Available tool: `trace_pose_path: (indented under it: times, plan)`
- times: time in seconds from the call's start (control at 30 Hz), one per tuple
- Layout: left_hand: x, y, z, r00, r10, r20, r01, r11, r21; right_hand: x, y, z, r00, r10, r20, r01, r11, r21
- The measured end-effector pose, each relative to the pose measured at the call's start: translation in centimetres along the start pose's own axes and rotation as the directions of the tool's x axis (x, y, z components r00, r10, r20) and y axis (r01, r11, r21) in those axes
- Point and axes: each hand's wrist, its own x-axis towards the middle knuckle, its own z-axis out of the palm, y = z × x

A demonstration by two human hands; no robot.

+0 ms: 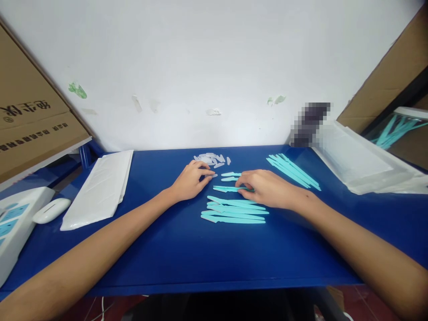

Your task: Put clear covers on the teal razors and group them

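My left hand (191,180) pinches a small clear plastic blade cap (212,175) between thumb and fingertips. Just behind it lies a loose pile of similar translucent caps (209,159). Fingers of my right hand (258,187) are closed on the handle of a teal eyebrow razor (224,189), whose blade end points left toward my left hand. Two more razors (230,174) lie beyond it, their handles partly hidden by my right hand. Nearer to me, several teal razors (238,214) lie side by side with blade ends to the left.
At the right, several teal razors (294,171) form a slanted bundle beside clear plastic bags (357,156). A see-through container (401,127) of razors stands beyond. White plastic packaging (100,187), a white mouse-like object (51,211) and a white device (22,223) are left. The wall bounds the blue table (174,254).
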Motion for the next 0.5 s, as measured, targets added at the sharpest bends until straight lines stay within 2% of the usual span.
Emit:
trace_pose_path:
  times: [0.23, 0.33, 0.43, 0.5]
  plan:
    - [0.3, 0.2, -0.1, 0.998, -0.018, -0.055, 0.016, 0.999, -0.047, -0.1, 0.1, 0.2, 0.997, -0.050, -0.059, 0.052, 0.997, 0.049]
    - [0.3, 0.1, -0.2, 0.996, -0.049, -0.078, 0.040, 0.992, -0.118, -0.1, 0.2, 0.2, 0.997, -0.060, -0.042, 0.064, 0.994, 0.085]
    - [0.4, -0.5, -0.1, 0.976, -0.143, -0.164, 0.102, 0.967, -0.233, -0.2, 0.4, 0.2, 0.998, -0.051, -0.022, 0.053, 0.991, 0.121]
    - [0.5, -1.0, 0.0, 0.933, -0.256, -0.253, 0.167, 0.930, -0.327, -0.1, 0.6, 0.2, 0.999, -0.043, -0.020, 0.045, 0.987, 0.155]
